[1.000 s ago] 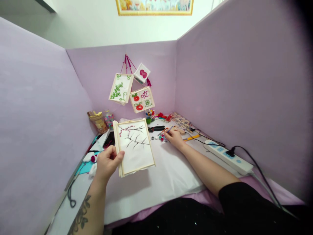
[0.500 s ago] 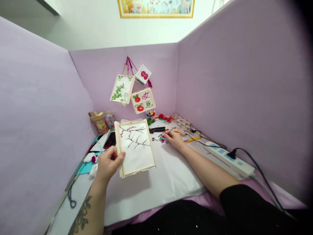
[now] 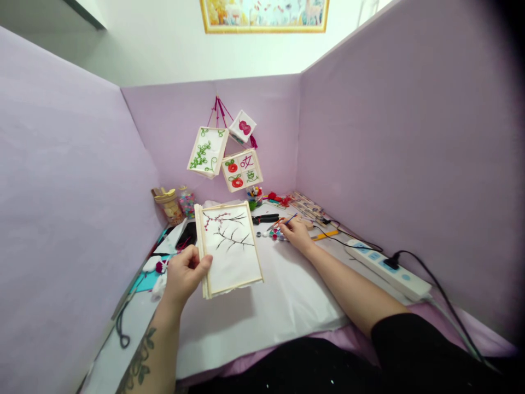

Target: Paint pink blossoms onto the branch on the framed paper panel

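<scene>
Two hands at work, and they're well apart. Your left hand is up off the white paper sheet covering the desk, fingers curled shut around the left edge of a wooden-framed white panel painted with dark branches and small pink blossoms. Thumb on the front face, the other fingers behind, so it's a firm pinch on the frame's side rail. That panel stands tilted towards you, its long axis running away from you, top edge leaning to the back wall.

Your right hand is further out and to the right, resting low on the paper sheet. Its fingers are closed on a thin paintbrush with a blue handle, pen-style. The tip points left and down, towards the little row of paint pots lying just left of your knuckles. Whether the bristles touch the paint, I can't tell; it's too small.

So the panel lies to the left of the brush hand and nearer you, with a clear stretch of paper between them.

Round about: black-handled pliers just behind the pots, a white power strip along the right wall, and three decorated framed panels hanging on red cords at the back.
</scene>
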Available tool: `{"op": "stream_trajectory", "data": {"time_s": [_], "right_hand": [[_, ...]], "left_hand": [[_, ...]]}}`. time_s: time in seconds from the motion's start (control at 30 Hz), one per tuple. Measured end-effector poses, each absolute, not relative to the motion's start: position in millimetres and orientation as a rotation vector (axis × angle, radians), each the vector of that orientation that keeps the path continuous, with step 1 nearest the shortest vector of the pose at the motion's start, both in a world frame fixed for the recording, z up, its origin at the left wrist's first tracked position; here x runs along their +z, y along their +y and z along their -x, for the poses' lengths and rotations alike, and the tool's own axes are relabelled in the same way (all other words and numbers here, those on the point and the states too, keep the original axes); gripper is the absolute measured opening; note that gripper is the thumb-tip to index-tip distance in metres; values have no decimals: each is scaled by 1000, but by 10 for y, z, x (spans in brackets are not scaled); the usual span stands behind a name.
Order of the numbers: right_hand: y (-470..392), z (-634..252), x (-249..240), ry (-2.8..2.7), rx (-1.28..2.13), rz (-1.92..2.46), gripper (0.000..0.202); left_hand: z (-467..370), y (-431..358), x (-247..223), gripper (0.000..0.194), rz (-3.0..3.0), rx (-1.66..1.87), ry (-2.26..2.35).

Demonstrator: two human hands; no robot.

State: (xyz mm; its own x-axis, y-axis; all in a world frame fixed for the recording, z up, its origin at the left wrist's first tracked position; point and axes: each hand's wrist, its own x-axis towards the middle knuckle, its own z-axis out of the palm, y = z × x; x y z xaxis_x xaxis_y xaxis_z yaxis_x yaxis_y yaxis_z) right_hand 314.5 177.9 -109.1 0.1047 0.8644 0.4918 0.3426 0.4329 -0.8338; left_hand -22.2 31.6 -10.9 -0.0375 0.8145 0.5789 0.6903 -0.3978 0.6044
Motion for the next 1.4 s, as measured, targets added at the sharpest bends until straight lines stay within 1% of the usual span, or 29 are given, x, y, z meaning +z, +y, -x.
{"op": "stream_trajectory", "data": {"time_s": [0.17, 0.3, 0.37, 0.47, 0.57, 0.63, 0.77, 0.9, 1.07, 1.23, 1.4], "right_hand": [[1791, -3198, -1003, -1177, 611, 1050, 33], [1730, -3406, -718, -1029, 673, 902, 41], [1639, -3505, -519, -1009, 708, 808, 36], [1405, -3492, -211, -892, 868, 517, 23], [1115, -3224, 24, -958, 920, 447, 20], [951, -2958, 94, -1010, 946, 421, 17], [770, -2471, 19, -1037, 1010, 430, 14], [711, -2245, -117, -922, 1139, 408, 15], [643, -2218, -138, -858, 1195, 384, 18], [564, -2252, -147, -948, 1161, 400, 14], [459, -2318, -133, -996, 1157, 384, 9]], "left_hand": [[150, 260, -59, 38, -2094, 1429, 1643], [62, 190, 6, 38, -2089, 1380, 1629], [28, 164, 32, 39, -2099, 1364, 1609], [-2, 138, 52, 39, -2095, 1339, 1576], [-13, 122, 52, 39, -2070, 1314, 1545], [-15, 116, 50, 39, -2065, 1306, 1530], [-8, 109, 63, 37, -2087, 1271, 1496], [14, 103, 81, 35, -2103, 1238, 1494], [35, 120, 64, 35, -2053, 1230, 1506], [19, 131, 46, 41, -1997, 1252, 1553], [-7, 71, 65, 41, -2015, 1254, 1582]]}}
